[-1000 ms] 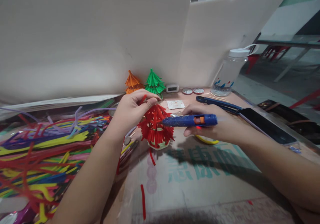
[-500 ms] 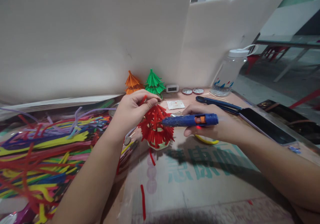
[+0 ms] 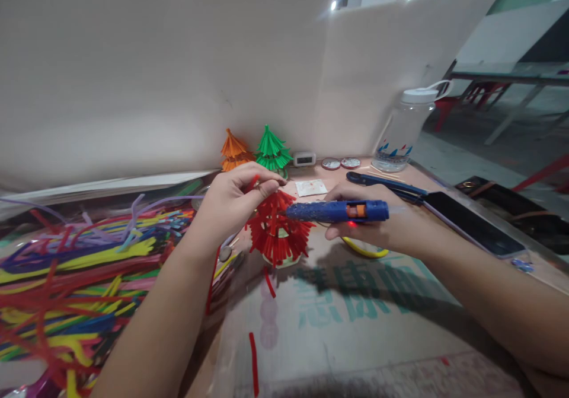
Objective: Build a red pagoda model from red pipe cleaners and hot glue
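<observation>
My right hand (image 3: 362,208) is closed around a blue hot glue gun (image 3: 329,211) with a lit red light. The gun points left, its tip against or just in front of a red pipe-cleaner tree (image 3: 284,238). My left hand (image 3: 240,199) pinches at the top of this tree, which stands upright on a pale base. A bit of red pipe cleaner (image 3: 254,182) shows between thumb and fingers; the exact grip point is hidden. Two short red pipe-cleaner pieces lie on the printed board (image 3: 355,338) in front.
Many coloured pipe cleaners (image 3: 89,273) are heaped on the left. Behind stand an orange tree (image 3: 233,149), a green tree (image 3: 270,147) and a small digital display (image 3: 304,159). On the right are a water bottle (image 3: 400,131), a dark blue long-handled tool (image 3: 386,185) and a phone (image 3: 473,223).
The view has shifted slightly. Both hands keep their hold, and the glue gun stays at the red tree with hardly any movement.
</observation>
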`<state>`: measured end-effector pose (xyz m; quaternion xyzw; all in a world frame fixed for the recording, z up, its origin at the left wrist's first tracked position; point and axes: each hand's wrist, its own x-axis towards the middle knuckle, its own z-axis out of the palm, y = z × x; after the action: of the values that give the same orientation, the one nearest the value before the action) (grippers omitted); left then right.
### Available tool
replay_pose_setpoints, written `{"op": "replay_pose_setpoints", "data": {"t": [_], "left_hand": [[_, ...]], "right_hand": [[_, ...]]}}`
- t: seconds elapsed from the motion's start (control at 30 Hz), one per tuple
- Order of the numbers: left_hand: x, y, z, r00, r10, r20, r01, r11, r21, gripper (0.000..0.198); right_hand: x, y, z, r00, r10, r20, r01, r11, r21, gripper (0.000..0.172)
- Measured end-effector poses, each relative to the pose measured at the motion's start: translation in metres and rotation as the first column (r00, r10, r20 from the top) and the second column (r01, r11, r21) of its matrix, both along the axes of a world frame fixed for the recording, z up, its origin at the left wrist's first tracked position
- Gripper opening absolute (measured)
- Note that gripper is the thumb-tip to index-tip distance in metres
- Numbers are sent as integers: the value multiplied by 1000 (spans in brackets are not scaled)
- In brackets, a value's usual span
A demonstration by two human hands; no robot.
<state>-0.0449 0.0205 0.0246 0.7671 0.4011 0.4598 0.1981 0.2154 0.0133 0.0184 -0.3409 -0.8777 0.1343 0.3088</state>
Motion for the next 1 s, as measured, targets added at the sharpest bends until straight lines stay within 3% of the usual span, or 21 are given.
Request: {"op": "replay_pose_setpoints", "data": {"t": [0.23, 1.0], "left_hand": [[-1, -1, 1, 1000, -17, -2, 17, 1000, -19, 17], [-2, -3, 2, 998, 14, -61, -14, 1000, 5, 23]], "right_hand": [[2, 1, 6, 999, 40, 23, -40, 999, 6, 31], [-1, -2, 6, 999, -53, 5, 53, 999, -2, 34]]}}
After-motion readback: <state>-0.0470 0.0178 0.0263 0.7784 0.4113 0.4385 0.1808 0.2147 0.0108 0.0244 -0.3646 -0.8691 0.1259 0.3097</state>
